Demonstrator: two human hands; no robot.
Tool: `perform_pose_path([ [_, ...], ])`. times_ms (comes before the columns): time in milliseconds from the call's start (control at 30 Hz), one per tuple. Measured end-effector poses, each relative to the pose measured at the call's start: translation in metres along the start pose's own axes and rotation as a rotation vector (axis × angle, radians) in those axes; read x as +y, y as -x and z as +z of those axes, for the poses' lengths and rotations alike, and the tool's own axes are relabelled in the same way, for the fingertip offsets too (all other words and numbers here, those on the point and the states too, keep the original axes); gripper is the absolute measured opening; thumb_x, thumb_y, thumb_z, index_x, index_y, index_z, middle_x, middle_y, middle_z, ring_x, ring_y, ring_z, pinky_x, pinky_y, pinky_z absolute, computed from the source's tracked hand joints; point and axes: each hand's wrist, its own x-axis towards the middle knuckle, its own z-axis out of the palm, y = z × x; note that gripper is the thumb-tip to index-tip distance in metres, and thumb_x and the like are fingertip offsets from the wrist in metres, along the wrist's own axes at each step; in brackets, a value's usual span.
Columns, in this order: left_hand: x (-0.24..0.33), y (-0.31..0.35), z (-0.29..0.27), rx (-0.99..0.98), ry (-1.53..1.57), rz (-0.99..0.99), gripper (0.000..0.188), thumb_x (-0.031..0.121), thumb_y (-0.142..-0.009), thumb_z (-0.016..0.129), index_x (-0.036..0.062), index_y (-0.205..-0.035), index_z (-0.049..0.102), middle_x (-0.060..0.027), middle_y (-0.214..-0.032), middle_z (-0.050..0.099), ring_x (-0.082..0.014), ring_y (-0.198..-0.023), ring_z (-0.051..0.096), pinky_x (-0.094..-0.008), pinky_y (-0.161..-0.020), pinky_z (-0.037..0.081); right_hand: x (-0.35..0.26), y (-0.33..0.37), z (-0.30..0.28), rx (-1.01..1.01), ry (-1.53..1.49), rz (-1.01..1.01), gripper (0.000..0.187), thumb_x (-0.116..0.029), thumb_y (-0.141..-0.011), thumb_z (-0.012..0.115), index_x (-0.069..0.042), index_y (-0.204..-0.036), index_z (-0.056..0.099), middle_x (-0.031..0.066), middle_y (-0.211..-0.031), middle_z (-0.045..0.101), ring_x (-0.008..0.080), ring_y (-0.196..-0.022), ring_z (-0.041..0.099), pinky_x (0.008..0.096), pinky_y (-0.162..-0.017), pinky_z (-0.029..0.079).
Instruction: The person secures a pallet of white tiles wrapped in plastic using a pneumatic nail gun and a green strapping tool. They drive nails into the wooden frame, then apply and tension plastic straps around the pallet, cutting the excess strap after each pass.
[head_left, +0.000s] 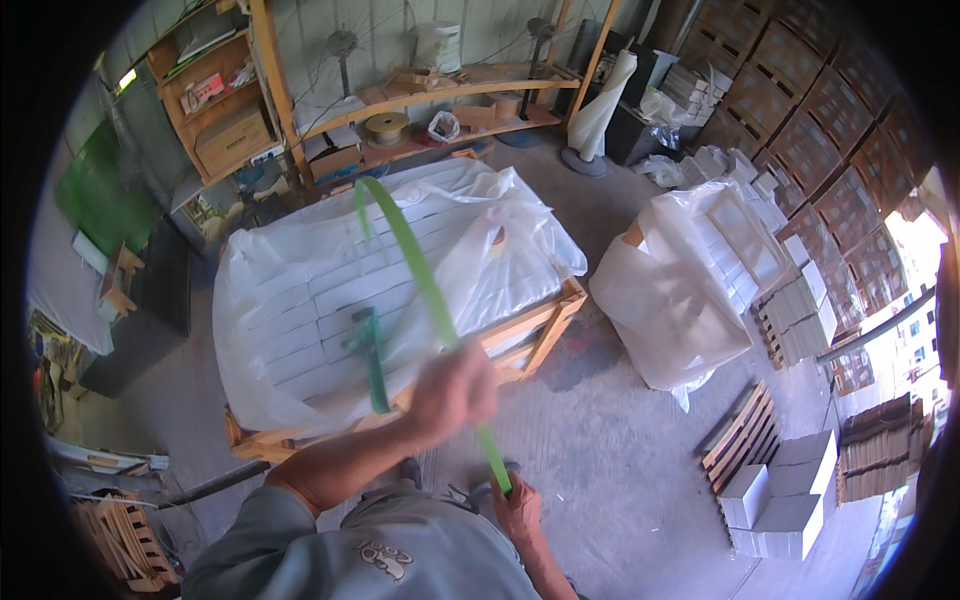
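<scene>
A bright green flat strap arches up over a large stack of white boxes and runs down past both hands. My left hand, blurred by motion, is closed around it in front of the stack. Lower down, my right hand grips the same strap near its lower end. Clear plastic sheeting is draped over the stack, which stands on a wooden pallet crate. A dark green hand tool with a long handle appears at the stack's near side; what it rests on is unclear.
To the right stands another plastic-wrapped load. Beyond it rise tall stacks of brown cartons. White boxes and a wooden pallet sit at the lower right. A wooden shelf with a spool runs along the back wall.
</scene>
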Motion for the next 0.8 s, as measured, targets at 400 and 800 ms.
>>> perform_pose_path([
  [400, 0.024, -0.172, 0.019, 0.328, 0.193, 0.150, 0.035, 0.035, -0.099, 0.041, 0.0125, -0.073, 0.046, 0.0006, -0.048, 0.034, -0.0153, -0.044, 0.039, -0.0337, -0.054, 0.041, 0.285, 0.058, -0.079, 0.032, -0.500, 0.464, 0.035, -0.027, -0.096, 0.048, -0.007, -0.068, 0.054, 0.0038, -0.055, 0.048, 0.0188, -0.051, 0.048, 0.0348, -0.049, 0.037],
  [800, -0.006, -0.326, 0.005, 0.204, 0.370, 0.094, 0.022, 0.025, -0.100, 0.045, 0.0062, -0.098, 0.056, -0.0103, -0.103, 0.064, -0.0257, -0.106, 0.060, -0.0314, -0.082, 0.051, 0.130, -0.092, -0.200, 0.007, -1.173, 0.490, 0.048, -0.037, -0.098, 0.046, -0.014, -0.058, 0.034, -0.0025, -0.053, 0.033, 0.0093, -0.046, 0.029, 0.0283, -0.043, 0.021],
])
